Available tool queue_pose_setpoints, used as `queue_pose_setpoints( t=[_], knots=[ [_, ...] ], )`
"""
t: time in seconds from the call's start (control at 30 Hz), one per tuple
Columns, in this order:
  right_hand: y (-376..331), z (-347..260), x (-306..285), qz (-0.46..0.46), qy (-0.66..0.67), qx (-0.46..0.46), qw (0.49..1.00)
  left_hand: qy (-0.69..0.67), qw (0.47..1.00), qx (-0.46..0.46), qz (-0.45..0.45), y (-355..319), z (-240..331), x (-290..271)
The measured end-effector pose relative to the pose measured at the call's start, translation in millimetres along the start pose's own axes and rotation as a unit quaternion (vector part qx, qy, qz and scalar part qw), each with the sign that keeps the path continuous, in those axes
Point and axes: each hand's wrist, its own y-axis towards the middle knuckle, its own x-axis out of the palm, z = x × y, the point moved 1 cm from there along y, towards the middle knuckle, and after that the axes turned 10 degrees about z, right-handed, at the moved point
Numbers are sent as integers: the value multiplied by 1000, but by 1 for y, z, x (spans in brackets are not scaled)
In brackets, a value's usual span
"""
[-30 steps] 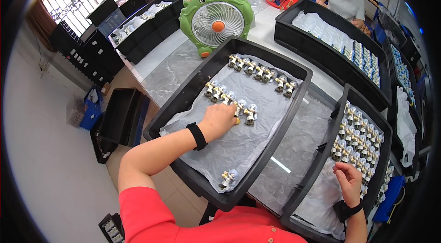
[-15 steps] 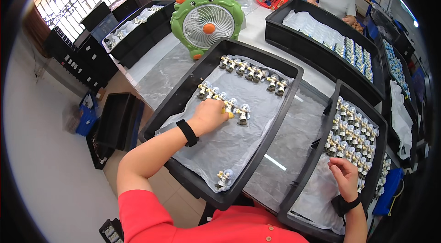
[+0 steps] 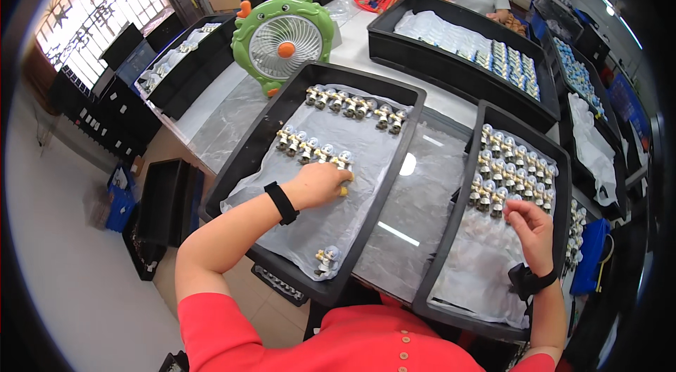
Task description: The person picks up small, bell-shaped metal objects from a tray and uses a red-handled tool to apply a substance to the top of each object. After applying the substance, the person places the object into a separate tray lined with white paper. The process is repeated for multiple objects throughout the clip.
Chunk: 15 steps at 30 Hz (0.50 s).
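Tray [image 3: 366,83] left: sparse figurines [image 3: 342,102] | right tray [image 3: 563,169]: denser figurines | left fingers [image 3: 339,176]: grip unclear | right fingers [image 3: 519,211]: narrow, grip unclear

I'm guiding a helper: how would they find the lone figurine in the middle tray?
Find the green fan, then the black tray in front of it. At that tray's near end, a pale figurine lies on the liner. Only this one lies outside the rows.

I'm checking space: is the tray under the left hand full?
Only partly filled: the tray holds two rows of figurines and one apart, with bare liner between.
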Motion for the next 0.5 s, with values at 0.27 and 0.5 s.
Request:
queue_pose_setpoints(
  t=[0.27,0.5],
  knots=[
    [2,-32,-51,8,-125,-7,992,-179,973,74,123,-23,60,-60],
    [-31,-27,-92,-80,-249,28,965,-590,644,481,-81,-117,158,-161]
  ],
)
